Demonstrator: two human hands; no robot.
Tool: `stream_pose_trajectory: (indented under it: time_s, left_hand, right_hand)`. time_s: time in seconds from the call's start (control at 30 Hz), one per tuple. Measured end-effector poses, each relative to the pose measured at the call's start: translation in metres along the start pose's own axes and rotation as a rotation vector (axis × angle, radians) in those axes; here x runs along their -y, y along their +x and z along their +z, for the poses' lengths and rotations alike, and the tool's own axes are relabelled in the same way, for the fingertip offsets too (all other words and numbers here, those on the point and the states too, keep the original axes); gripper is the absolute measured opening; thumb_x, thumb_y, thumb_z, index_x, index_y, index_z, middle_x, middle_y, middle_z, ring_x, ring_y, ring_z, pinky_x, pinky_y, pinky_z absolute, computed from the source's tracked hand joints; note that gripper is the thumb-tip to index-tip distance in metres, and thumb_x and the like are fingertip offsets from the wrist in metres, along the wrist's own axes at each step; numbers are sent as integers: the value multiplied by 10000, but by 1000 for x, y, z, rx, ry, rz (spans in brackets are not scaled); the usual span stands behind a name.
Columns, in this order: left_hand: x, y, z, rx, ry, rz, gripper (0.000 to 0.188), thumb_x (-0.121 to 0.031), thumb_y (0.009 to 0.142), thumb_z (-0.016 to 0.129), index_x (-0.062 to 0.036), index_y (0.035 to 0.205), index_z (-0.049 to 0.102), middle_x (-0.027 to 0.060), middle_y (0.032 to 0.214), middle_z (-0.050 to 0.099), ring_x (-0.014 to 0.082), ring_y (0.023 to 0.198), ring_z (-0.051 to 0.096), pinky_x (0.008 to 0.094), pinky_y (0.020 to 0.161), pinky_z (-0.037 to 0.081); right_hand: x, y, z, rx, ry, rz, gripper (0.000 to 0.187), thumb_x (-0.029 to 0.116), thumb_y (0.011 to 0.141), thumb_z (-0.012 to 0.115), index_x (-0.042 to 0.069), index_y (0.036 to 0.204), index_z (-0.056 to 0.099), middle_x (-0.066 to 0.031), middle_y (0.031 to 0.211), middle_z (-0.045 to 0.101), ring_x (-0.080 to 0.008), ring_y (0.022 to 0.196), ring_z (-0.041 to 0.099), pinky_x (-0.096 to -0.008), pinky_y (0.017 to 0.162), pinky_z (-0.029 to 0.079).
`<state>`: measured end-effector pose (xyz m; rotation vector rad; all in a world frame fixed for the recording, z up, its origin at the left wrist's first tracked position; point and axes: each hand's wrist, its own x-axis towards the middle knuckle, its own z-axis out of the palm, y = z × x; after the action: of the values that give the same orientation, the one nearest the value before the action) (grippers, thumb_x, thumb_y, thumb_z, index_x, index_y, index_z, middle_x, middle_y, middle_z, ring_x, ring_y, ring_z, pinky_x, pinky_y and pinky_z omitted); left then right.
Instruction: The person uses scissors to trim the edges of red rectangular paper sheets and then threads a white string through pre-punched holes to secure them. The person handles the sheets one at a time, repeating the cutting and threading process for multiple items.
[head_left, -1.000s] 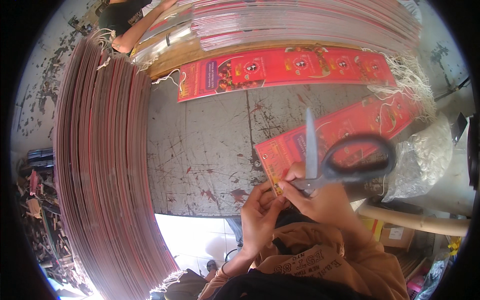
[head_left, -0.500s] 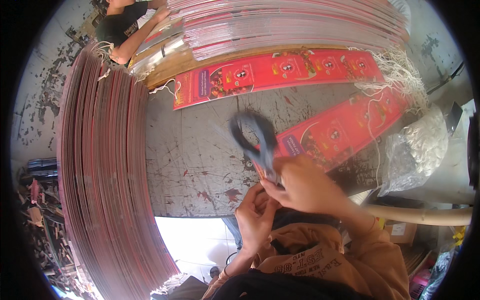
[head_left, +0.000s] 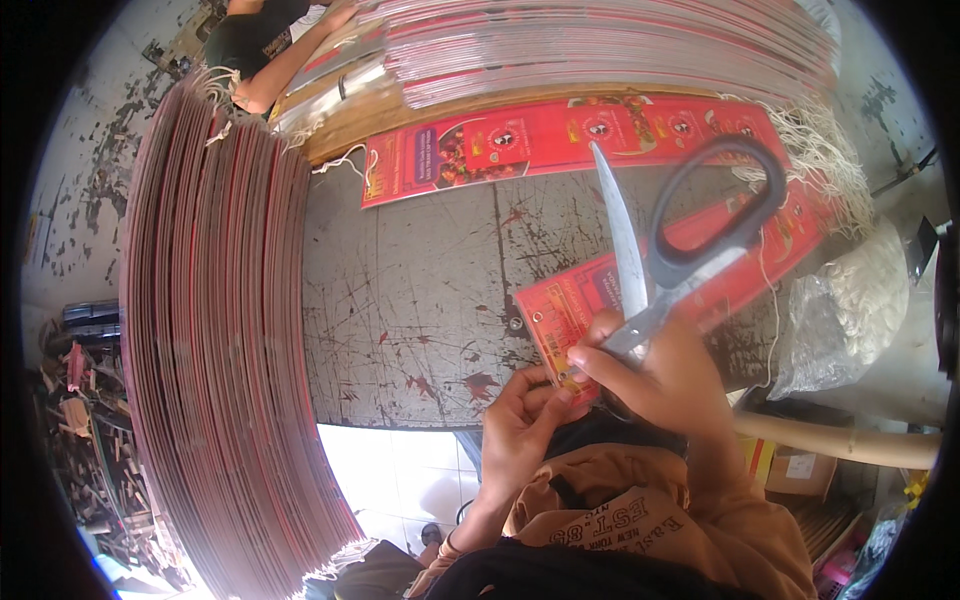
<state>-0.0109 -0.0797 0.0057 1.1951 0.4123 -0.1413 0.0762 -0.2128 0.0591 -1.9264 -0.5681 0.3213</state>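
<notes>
Right hand (head_left: 655,375), lower centre: grip closed around black-handled scissors (head_left: 680,250), blades pointing up. Left hand (head_left: 520,420) pinches near end of red printed strip (head_left: 600,300), which lies on the scratched grey surface (head_left: 420,300), centre-right.

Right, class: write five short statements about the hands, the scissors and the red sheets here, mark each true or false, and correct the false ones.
1. The right hand holds scissors. True.
2. The scissors' loop handle is red. False: it is black.
3. The left hand pinches the near end of a red printed sheet. True.
4. The tall stack of sheets stands on the person's right. False: it is on the left.
5. Another red printed strip lies flat further back on the table. True.
</notes>
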Motion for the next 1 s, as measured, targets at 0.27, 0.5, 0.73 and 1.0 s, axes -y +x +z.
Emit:
stream_pose_trajectory:
  time_s: [0.27,0.5,0.73,1.0]
  left_hand:
    - [0,0,0,1,-46,23,335,-8,854,496,102,1135,352,199,915,618,220,897,606,315,776,528]
    - [3,1,-4,51,-32,-20,318,-8,854,499,85,1129,369,188,894,623,219,894,608,310,775,527]
    - [2,-1,-3,-9,-45,31,295,-11,848,518,94,1089,386,197,894,619,239,872,615,311,768,524]
    - [1,-1,-1,31,-19,-2,249,11,848,503,82,1057,389,192,898,620,211,853,615,304,782,513]
  right_hand:
    - [-24,-8,8,-96,158,25,159,155,776,613,8,722,588,-70,486,451,-156,425,419,-303,441,315]
    - [-23,-12,8,-90,185,79,167,149,779,606,8,702,560,-72,476,431,-172,423,406,-316,445,307]
    - [-8,-5,6,-33,83,-6,202,173,786,592,10,691,520,-134,539,471,-314,492,454,-362,483,330]
    - [-14,-8,11,-37,-44,-107,205,192,786,596,0,731,549,-154,617,541,-324,545,530,-380,500,374]
